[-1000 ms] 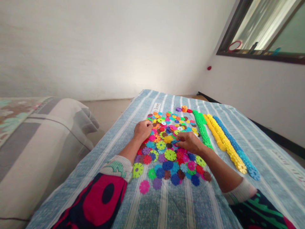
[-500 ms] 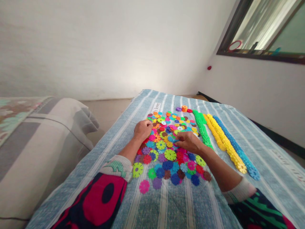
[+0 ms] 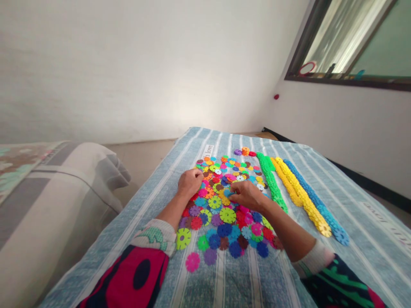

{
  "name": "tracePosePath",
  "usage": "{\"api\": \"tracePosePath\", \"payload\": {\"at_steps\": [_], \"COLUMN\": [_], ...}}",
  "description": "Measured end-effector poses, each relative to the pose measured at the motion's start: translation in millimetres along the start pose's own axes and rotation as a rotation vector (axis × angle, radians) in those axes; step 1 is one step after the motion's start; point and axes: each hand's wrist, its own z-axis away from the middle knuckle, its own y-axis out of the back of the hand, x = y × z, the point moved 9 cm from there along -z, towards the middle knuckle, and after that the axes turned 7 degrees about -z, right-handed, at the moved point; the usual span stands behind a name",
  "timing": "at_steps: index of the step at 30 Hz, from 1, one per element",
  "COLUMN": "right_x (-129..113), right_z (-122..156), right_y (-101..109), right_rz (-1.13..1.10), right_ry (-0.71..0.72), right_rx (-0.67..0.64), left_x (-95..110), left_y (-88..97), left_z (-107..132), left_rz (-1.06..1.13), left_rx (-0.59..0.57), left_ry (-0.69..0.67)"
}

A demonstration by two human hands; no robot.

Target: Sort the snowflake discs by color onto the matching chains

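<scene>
Many flat plastic snowflake discs in mixed colours lie spread over the striped bedsheet. At the left edge of the spread is my left hand, its fingers curled together; whatever they may grip is hidden. My right hand reaches into the middle of the discs, thumb and fingers pinched. A blue disc shows right at its fingertips, but I cannot tell whether it is held or lying under them. A lime-green disc and a pink disc lie at the near left.
Right of the spread run long rows of joined discs: green, yellow and blue. Small purple, orange and red stacks sit at the far end. A cloth-covered piece of furniture stands at left, beyond a floor gap.
The view has tilted slightly, so everything sits a little lower and further left. My right hand has shifted slightly left over the discs; my left hand stays at their left edge.
</scene>
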Motion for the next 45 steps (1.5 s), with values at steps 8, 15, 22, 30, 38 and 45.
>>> {"api": "tracePosePath", "payload": {"at_steps": [8,15,22,30,38,45], "right_x": [5,7,2,0,2,21], "right_z": [-5,-5,-14,-21,-18,0], "right_y": [1,1,1,-5,0,16], "right_rz": [0.052,0.083,0.124,0.120,-0.037,-0.232], "right_ry": [-0.042,-0.052,-0.058,-0.051,-0.058,-0.121], "right_rx": [-0.015,-0.042,-0.069,-0.140,-0.107,-0.146], "left_x": [-2,0,0,0,-1,-1], "left_y": [-2.1,0.0,0.4,-0.7,-1.7,-3.4], "left_z": [-1,1,2,2,0,0], "left_rz": [0.002,-0.022,-0.018,-0.008,-0.007,-0.003], "left_rx": [0.004,0.011,0.000,-0.007,-0.009,0.001], "left_ry": [-0.001,0.010,0.027,0.028,0.024,0.011]}}
